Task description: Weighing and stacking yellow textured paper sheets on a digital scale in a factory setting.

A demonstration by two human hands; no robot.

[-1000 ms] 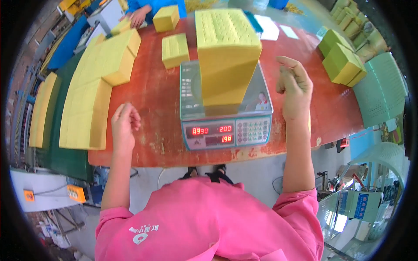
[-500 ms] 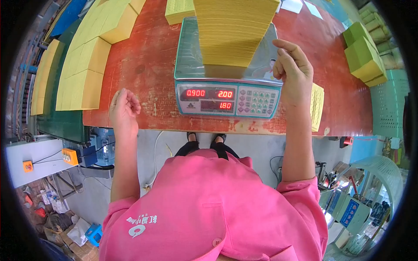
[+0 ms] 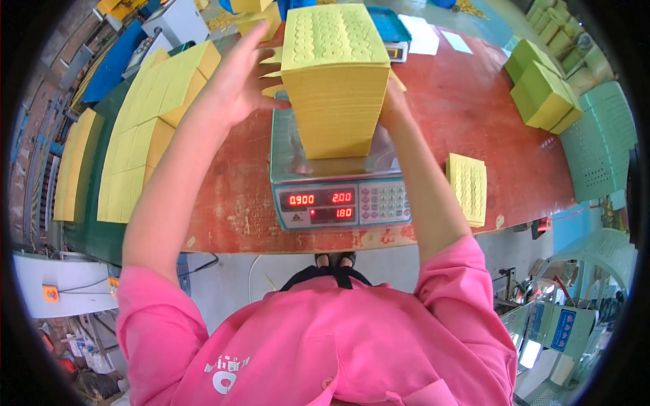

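Note:
A tall stack of yellow paper sheets (image 3: 335, 101) with a punched wavy pattern on top stands upright on the metal pan of a digital scale (image 3: 342, 206) with a lit red display. My left hand (image 3: 240, 80) is at the stack's left side, fingers spread, the fingertips close to its edge. Whether they touch it I cannot tell. At the stack's right side is my right hand (image 3: 394, 108); its fingers are hidden behind the paper. A low pile of the same yellow paper (image 3: 467, 189) lies right of the scale, next to my right forearm.
Yellow paper blocks (image 3: 145, 135) stand in rows at the left of the red table (image 3: 237, 216). More blocks (image 3: 542, 88) sit at the right edge by a green perforated panel (image 3: 599, 139). A second scale (image 3: 396, 40) and white sheets (image 3: 421, 35) lie beyond the stack.
Both hands have moved forward and inward, from either side of the scale to the two sides of the stack. My left fingers have spread. The view has tilted up, showing the stack's top.

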